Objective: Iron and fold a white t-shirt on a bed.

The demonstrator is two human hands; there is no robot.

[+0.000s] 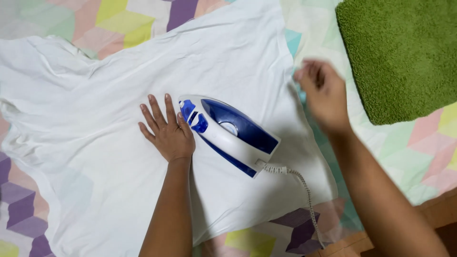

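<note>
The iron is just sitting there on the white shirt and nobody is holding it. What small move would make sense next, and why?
Probably bring the right hand back onto the iron. The iron rests unheld on the white shirt, while that hand is off at the shirt's edge, blurred. The left hand already lies flat on the cloth beside the iron's nose, so a grip on the handle seems most useful.

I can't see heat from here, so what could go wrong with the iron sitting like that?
The iron lies unheld on the white shirt; left there, it might scorch the cloth. The left hand presses flat beside its tip and could get burned. The cord trails near the right arm, which could snag it.
</note>
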